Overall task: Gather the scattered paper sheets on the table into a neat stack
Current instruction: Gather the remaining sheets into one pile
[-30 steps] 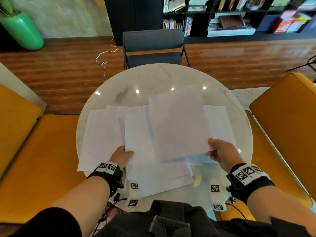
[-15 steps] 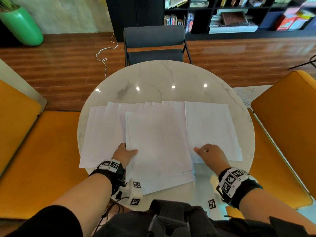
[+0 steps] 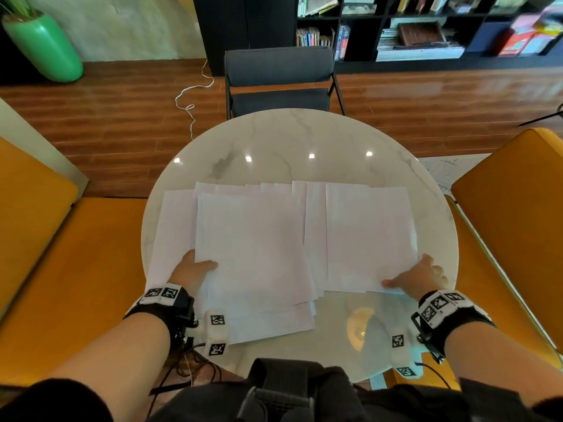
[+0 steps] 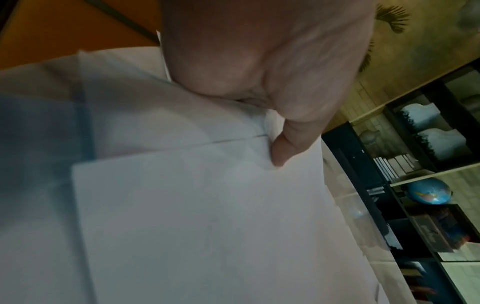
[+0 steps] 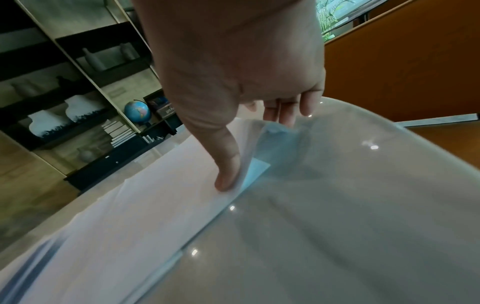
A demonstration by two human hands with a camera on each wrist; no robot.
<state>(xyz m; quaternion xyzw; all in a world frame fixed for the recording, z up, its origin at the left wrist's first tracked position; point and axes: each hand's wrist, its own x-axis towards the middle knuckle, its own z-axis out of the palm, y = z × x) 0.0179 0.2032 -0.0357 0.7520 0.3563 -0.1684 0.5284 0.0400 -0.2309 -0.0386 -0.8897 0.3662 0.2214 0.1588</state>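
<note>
Several white paper sheets lie overlapping on the round marble table (image 3: 292, 141). The thickest pile (image 3: 253, 248) is in the middle, a single sheet (image 3: 173, 226) sticks out to its left, and more sheets (image 3: 365, 233) are fanned to the right. My left hand (image 3: 202, 266) grips the pile's near left edge, its thumb (image 4: 281, 152) on top of the paper (image 4: 207, 226) and its fingers hidden beneath. My right hand (image 3: 408, 278) pinches the near right corner of the rightmost sheet. Its thumb (image 5: 228, 170) lies on that sheet (image 5: 155, 205) and its fingers reach under the lifted edge.
A grey chair (image 3: 278, 77) stands at the table's far side. Orange seats flank it on the left (image 3: 76, 269) and right (image 3: 511, 208). Bare tabletop (image 5: 337, 205) shows near me on the right. A green vase (image 3: 42, 47), a white cable (image 3: 192, 99) and a bookshelf (image 3: 426, 25) are beyond.
The sheet my right hand held in the air now lies on the middle pile. That hand has moved right to the rightmost sheet's corner. My left hand has kept its hold.
</note>
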